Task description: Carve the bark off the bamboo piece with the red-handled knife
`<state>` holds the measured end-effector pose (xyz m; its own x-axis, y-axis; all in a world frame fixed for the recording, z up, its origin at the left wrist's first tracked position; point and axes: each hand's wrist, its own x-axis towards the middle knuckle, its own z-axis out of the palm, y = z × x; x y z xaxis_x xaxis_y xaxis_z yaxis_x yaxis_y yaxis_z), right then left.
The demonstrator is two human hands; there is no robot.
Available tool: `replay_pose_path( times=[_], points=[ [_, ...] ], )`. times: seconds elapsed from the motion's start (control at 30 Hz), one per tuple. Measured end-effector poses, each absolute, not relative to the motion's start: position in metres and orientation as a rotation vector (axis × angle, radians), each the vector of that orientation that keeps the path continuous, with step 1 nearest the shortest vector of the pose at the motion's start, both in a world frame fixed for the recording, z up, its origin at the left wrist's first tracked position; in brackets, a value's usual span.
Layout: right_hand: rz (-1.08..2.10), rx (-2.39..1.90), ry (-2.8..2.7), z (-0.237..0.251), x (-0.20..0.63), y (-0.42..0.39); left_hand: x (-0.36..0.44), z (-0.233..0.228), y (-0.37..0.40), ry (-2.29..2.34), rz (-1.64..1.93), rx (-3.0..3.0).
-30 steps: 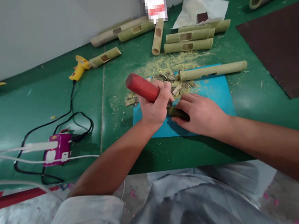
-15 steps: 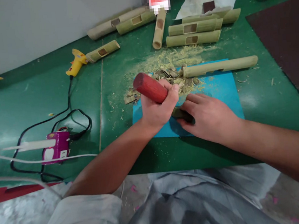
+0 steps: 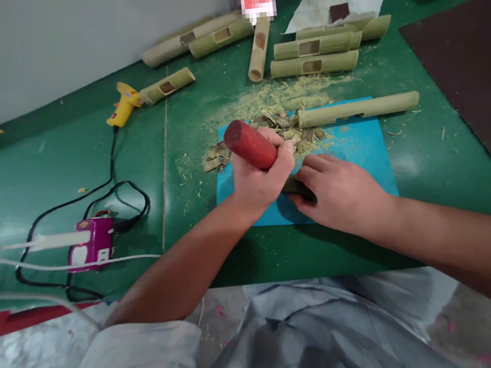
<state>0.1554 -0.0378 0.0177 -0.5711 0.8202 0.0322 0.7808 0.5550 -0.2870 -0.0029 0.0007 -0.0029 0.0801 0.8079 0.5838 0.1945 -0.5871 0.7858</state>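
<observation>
My left hand [image 3: 257, 180] is closed around a thick red wooden handle [image 3: 253, 145] whose butt end points up and to the left. The working end of this tool is hidden below my fist. Beside it, my right hand [image 3: 344, 192] grips a dark green bamboo piece [image 3: 294, 187], mostly covered by my fingers. Both hands are close together over a blue sheet [image 3: 368, 155]. Just beyond them lies a heap of bamboo chips and shavings [image 3: 283, 123]. A long pale bamboo tube [image 3: 381, 105] rests across the sheet's far edge.
Several bamboo tubes with cut rectangular windows [image 3: 314, 64] lie at the back of the green table [image 3: 218, 262]. On the left are a yellow corded tool [image 3: 124, 107] and a purple power adapter [image 3: 97, 241] with cables. A dark brown board [image 3: 473, 69] lies at right.
The red handle has tipped slightly, its butt end shifting right and more upright. My right hand keeps its hold on the bamboo piece. The whole view has shifted a little.
</observation>
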Motion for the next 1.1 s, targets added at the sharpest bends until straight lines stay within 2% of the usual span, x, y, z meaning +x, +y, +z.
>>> replay_pose_path(
  times=[0.37, 0.5, 0.63, 1.1],
  points=[
    [0.477, -1.336, -2.582, 0.017, 0.154, -0.036, 0.007, -0.004, 0.003, 1.003, 1.532, 1.855],
    [0.484, -1.328, -2.572, 0.014, 0.154, -0.037, 0.007, -0.001, 0.003, 1.037, 1.52, 1.637],
    [0.44, -1.335, -2.582, 0.013, 0.154, -0.037, 0.004, -0.001, 0.007, 1.073, 1.545, 1.408],
    [0.267, -1.306, -2.62, 0.013, 0.152, -0.038, 0.004, -0.004, 0.006, 1.048, 1.57, 1.569]
  ],
)
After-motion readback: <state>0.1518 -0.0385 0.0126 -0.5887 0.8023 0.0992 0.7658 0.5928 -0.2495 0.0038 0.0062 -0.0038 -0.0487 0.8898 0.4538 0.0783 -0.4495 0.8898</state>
